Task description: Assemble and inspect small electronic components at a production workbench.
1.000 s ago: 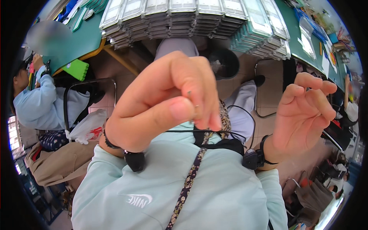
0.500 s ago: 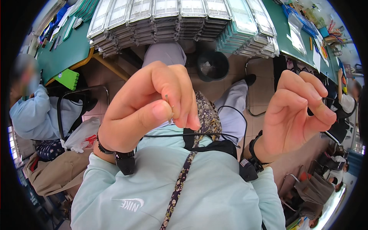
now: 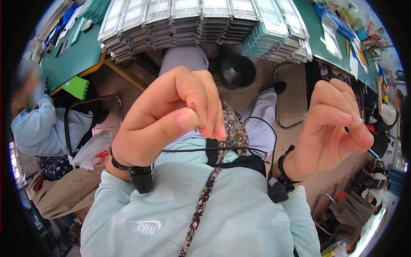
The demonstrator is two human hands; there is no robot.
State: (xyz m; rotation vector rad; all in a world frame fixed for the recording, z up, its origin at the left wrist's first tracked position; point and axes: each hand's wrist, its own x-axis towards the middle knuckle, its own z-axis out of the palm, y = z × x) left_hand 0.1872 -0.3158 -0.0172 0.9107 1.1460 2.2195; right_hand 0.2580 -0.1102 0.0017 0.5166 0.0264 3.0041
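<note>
My left hand (image 3: 171,118) is raised in front of my chest. Its thumb and forefinger pinch a thin, short wire-like piece (image 3: 193,105), whose tip sticks up past the thumb; its exact kind is too small to make out. Off to the right, at about the same height, my right hand (image 3: 332,128) has its fingers bent and drawn together toward the thumb. Whatever may be between those fingertips cannot be made out. Both wrists carry black bands with small black devices (image 3: 140,180).
Stacks of clear plastic trays (image 3: 201,21) fill the green table's (image 3: 68,64) front edge. Below stands a dark bin (image 3: 238,73). A person in light blue (image 3: 47,126) sits at left, near a white plastic bag (image 3: 95,150). A black cable (image 3: 274,141) crosses my lap.
My left hand has shifted slightly right with the wire-like piece. The fingers of my right hand have drawn closer together.
</note>
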